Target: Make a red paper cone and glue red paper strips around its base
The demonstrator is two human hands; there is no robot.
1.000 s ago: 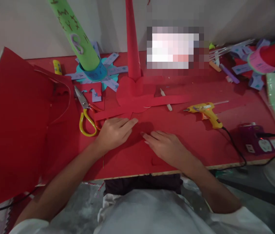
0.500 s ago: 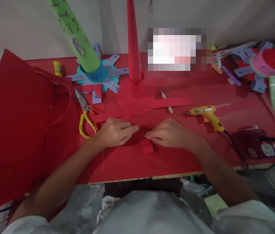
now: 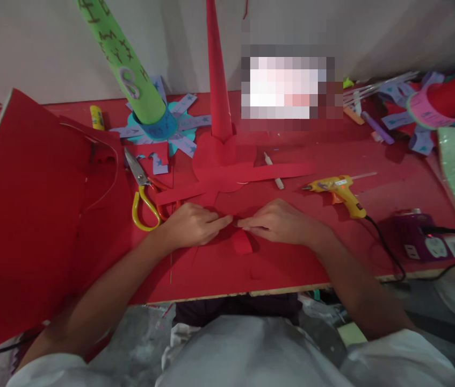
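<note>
- While the red strip (image 3: 243, 243) is being pinched between the fingertips of the right hand (image 3: 279, 221) in the head view, its curled end is being left free on the near side of those fingers.
- The fingers of the left hand (image 3: 195, 224) are being held close together, facing the right fingertips; whether paper is being gripped by them cannot be told, red on red.
- Just beyond both sets of fingers, a red paper cutout (image 3: 223, 174) is being seen, with a red cone (image 3: 219, 80) standing farther away.
- Left of the left fingers, scissors (image 3: 142, 180) are being partly hidden by that hand; if the wrist were swung outward, they could be knocked.
- Beyond and right of the right fingers, a glue gun (image 3: 338, 188) is being shown; it could be dragged if its cord (image 3: 391, 250) were caught by the forearm.
- Creasing is also being risked, should the strip be pinched unevenly.
</note>
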